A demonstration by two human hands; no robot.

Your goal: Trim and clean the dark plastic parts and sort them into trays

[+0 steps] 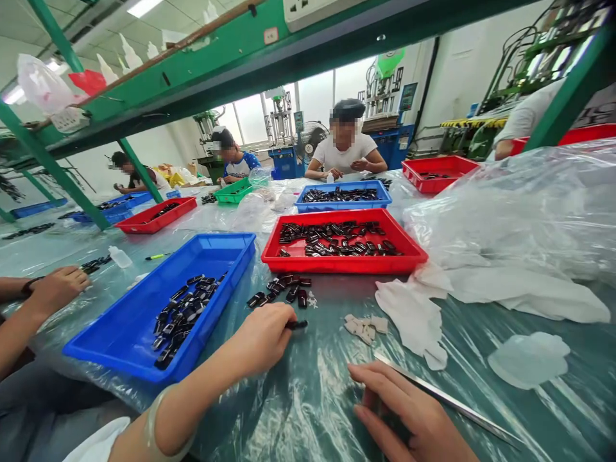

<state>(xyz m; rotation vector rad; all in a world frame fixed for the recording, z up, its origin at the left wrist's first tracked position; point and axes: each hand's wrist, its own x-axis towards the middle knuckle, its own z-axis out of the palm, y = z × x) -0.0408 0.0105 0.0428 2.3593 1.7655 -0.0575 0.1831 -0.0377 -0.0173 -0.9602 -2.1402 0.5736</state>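
My left hand (266,335) is closed on a small glossy black piece (297,325), whose end sticks out past the fingertips. Just beyond it lies a loose pile of similar black pieces (285,287), with tiny white bits (312,299) beside them. My right hand (403,405) hovers low at the front, thumb and fingers apart with nothing between them. Close to its fingertips is a long metal tweezers-like tool (447,399), lying slantwise on the plastic-covered table. Small pale scraps (366,327) and a white glove (416,317) lie a little farther back.
A red tray (344,264) and a blue tray (108,330) hold many black pieces. Another blue tray (344,206) stands behind. At left are a co-worker's hands (60,292) and a white bottle (120,257). A green shelf beam (192,70) crosses overhead; clear plastic sheeting (529,212) bulges at right.
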